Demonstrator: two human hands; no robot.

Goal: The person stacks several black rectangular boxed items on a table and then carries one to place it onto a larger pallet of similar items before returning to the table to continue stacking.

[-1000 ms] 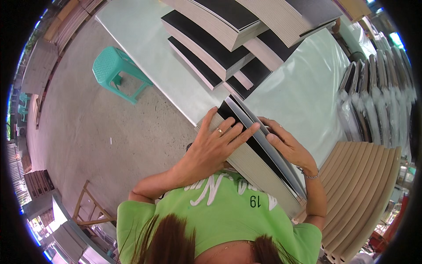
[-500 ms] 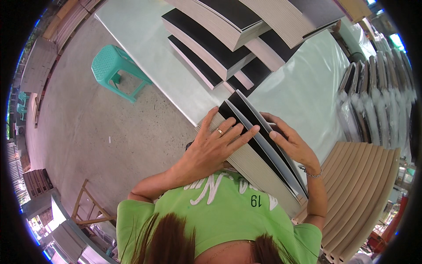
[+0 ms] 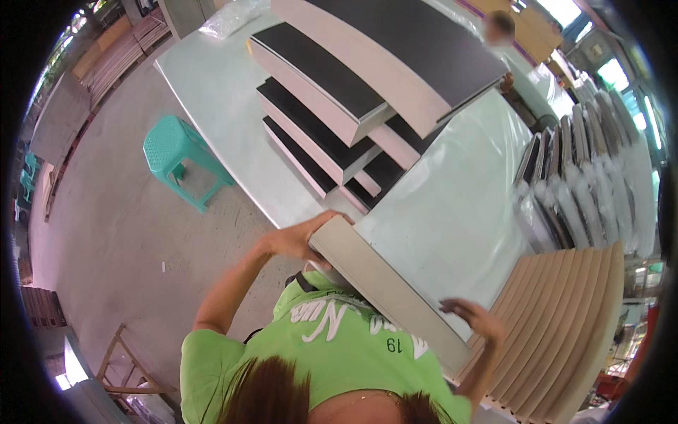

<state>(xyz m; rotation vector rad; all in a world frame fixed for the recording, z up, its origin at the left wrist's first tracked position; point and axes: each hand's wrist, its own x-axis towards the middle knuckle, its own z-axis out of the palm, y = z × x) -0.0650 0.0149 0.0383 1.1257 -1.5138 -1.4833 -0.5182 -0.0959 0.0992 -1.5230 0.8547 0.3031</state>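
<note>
A long stack of thin boards stands on edge close against my green shirt, its beige edges facing up. At its far left end my left hand is wrapped round the corner, fingers on the end and thumb low on the near side. My right hand is raised beside the near right end of the stack, apart from it, with its slightly blurred fingers stretched out and holding nothing. Ahead on the table lie several piled stacks of black-faced boards with pale edges, crossing one another.
The table has a pale, shiny cover. Brown curved boards stand in a row at the right, with plastic-wrapped panels beyond. A green stool is on the floor at left. Another person is at the far side.
Two black panels leaning open over the stack no longer show, and its edges now look flush. My left hand moved to the far left end; my right hand let go and moved nearer.
</note>
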